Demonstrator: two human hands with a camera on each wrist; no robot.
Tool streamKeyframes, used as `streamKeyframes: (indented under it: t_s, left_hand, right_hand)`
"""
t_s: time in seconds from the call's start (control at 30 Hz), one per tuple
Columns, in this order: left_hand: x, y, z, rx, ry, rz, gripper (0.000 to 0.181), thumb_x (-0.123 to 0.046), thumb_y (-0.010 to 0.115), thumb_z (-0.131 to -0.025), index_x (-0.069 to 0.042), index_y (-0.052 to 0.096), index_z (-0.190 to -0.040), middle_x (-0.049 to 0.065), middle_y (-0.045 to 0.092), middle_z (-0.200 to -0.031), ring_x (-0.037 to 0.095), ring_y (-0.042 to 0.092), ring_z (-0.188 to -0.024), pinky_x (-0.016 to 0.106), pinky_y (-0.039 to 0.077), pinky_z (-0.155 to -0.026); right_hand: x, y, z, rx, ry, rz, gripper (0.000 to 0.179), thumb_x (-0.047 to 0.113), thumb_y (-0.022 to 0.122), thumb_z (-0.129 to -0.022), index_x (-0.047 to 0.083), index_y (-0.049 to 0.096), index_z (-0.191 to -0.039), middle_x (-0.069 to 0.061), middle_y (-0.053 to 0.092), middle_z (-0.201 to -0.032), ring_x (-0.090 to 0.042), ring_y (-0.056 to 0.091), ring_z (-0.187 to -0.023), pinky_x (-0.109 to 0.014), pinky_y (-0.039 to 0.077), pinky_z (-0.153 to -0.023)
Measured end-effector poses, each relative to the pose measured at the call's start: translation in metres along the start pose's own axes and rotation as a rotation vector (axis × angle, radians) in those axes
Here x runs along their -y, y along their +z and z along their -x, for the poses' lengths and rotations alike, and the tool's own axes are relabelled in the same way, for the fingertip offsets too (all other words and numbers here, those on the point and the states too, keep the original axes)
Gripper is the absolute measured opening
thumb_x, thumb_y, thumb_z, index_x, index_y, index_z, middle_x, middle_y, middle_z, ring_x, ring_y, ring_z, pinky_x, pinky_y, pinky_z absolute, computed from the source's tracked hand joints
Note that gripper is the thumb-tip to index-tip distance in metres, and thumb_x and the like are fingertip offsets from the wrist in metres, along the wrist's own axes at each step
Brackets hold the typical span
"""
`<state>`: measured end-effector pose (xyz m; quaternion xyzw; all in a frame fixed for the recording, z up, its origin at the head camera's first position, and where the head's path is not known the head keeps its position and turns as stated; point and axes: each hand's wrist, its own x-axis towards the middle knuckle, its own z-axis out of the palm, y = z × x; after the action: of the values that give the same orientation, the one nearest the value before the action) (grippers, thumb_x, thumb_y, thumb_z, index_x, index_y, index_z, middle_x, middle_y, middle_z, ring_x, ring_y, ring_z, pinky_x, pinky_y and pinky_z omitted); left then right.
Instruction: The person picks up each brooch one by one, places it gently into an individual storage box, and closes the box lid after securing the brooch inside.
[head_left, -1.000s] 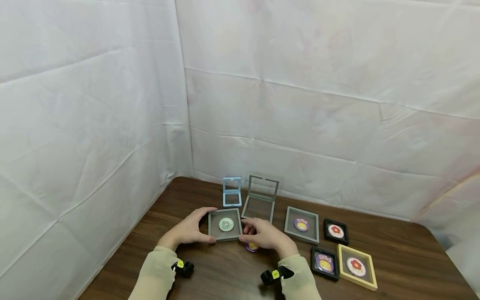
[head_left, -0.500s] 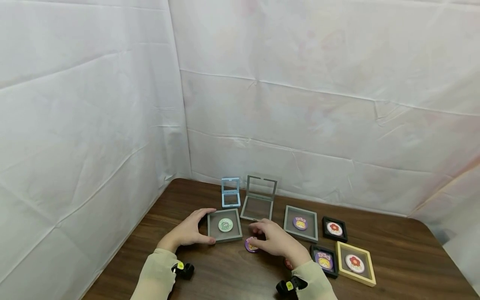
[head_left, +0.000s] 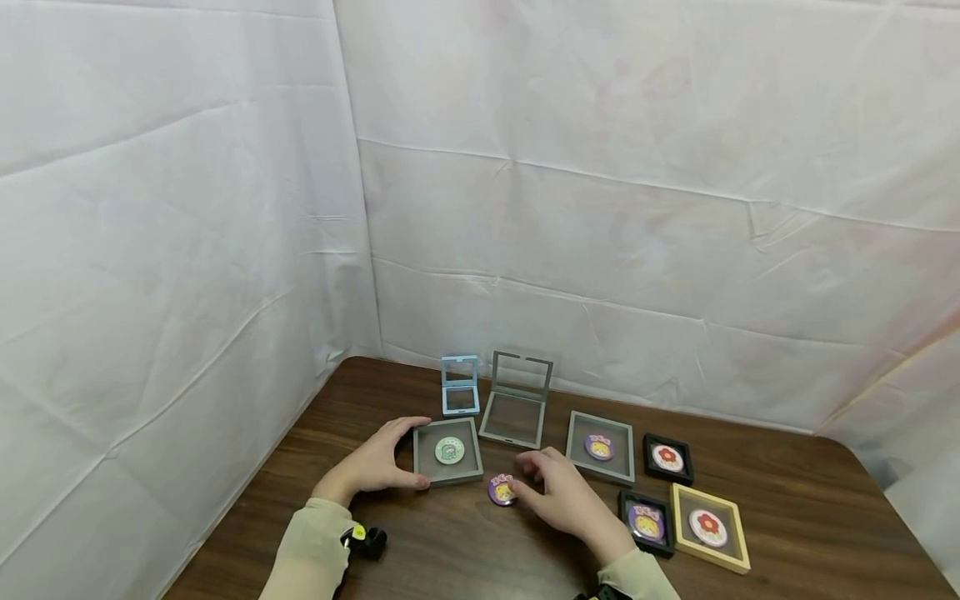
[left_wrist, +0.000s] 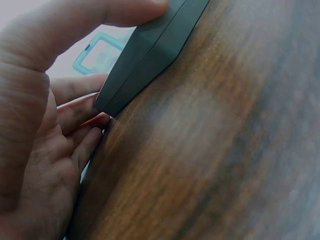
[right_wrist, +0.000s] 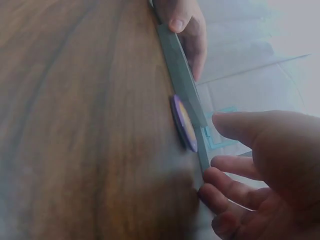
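My left hand [head_left: 378, 461] grips the left side of a square grey floating display frame [head_left: 459, 481], thumb at the near edge and fingers toward the far edge. A round green badge [head_left: 450, 450] with a cartoon figure shows in its middle. In the left wrist view the thumb presses the frame's grey side [left_wrist: 135, 65]. Just right of the frame, a purple round badge [head_left: 501, 490] with a yellow animal face lies on the table. My right hand [head_left: 558, 492] hovers beside this badge, fingers loosely bent and holding nothing; its thumb tip overlaps the badge's edge in the head view.
Behind stand an opened light-blue frame [head_left: 461, 412] and an opened grey frame [head_left: 513, 440]. To the right lie a grey frame [head_left: 577, 446] with a purple badge, two black frames [head_left: 655, 467] [head_left: 626, 533] and a yellow frame [head_left: 712, 557], each holding a badge. White cloth [head_left: 600, 208] hangs behind the table.
My right hand has let go of the grey frame's right side and moved right and nearer, uncovering the purple badge. A red badge glimpsed by the right wrist is now hidden. The left hand stays.
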<state>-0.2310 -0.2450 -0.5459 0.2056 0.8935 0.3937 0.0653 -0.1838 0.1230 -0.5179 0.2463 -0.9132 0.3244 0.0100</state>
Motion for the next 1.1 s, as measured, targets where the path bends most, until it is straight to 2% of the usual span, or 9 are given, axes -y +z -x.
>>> streamKeyframes:
  t_s: [0.37,0.7,0.83,0.97,1.1]
  left_hand:
    - [0.001,0.001,0.000,-0.006,0.010,-0.009,0.105,-0.053,0.096,-0.080,-0.018,0.046,-0.166,0.011,0.045,-0.166,0.041,0.038,-0.155,0.071,0.036,-0.118]
    - [-0.004,-0.003,-0.001,0.016,0.009,0.008,0.104,-0.050,0.096,-0.081,-0.016,0.046,-0.166,0.013,0.043,-0.168,0.043,0.036,-0.156,0.072,0.035,-0.118]
    - [-0.002,-0.004,-0.003,0.010,0.001,0.011,0.092,-0.049,0.089,-0.090,-0.016,0.047,-0.165,0.013,0.045,-0.167,0.044,0.038,-0.155,0.072,0.035,-0.118]
    - [0.003,-0.004,-0.011,-0.040,0.025,0.000,0.074,-0.046,0.076,-0.103,-0.011,0.050,-0.162,0.013,0.052,-0.162,0.042,0.046,-0.150,0.067,0.039,-0.118]
    - [0.005,-0.005,-0.023,-0.089,0.017,0.012,0.064,-0.041,0.069,-0.109,-0.005,0.051,-0.159,0.011,0.063,-0.150,0.037,0.055,-0.141,0.059,0.046,-0.114]
  right_hand:
    - [-0.004,0.012,0.005,-0.029,-0.011,-0.032,0.042,0.031,0.083,-0.099,0.004,0.074,-0.131,-0.001,0.062,-0.107,-0.014,0.057,-0.091,-0.033,0.052,-0.081]
    - [-0.007,0.014,0.004,-0.012,-0.030,-0.084,0.025,0.023,0.083,-0.099,0.014,0.078,-0.122,-0.002,0.060,-0.105,-0.016,0.057,-0.093,-0.033,0.052,-0.084]
    - [-0.008,0.013,0.003,-0.002,-0.019,-0.088,0.025,0.025,0.083,-0.099,0.016,0.077,-0.122,-0.001,0.059,-0.103,-0.015,0.054,-0.092,-0.033,0.049,-0.082]
    - [-0.008,0.012,0.002,0.009,-0.010,-0.085,0.024,0.024,0.083,-0.099,0.017,0.076,-0.121,0.000,0.057,-0.101,-0.014,0.051,-0.090,-0.032,0.046,-0.080]
    - [-0.007,0.012,0.002,0.030,-0.010,-0.087,0.023,0.024,0.082,-0.099,0.017,0.075,-0.121,0.000,0.056,-0.101,-0.014,0.049,-0.090,-0.032,0.043,-0.080]
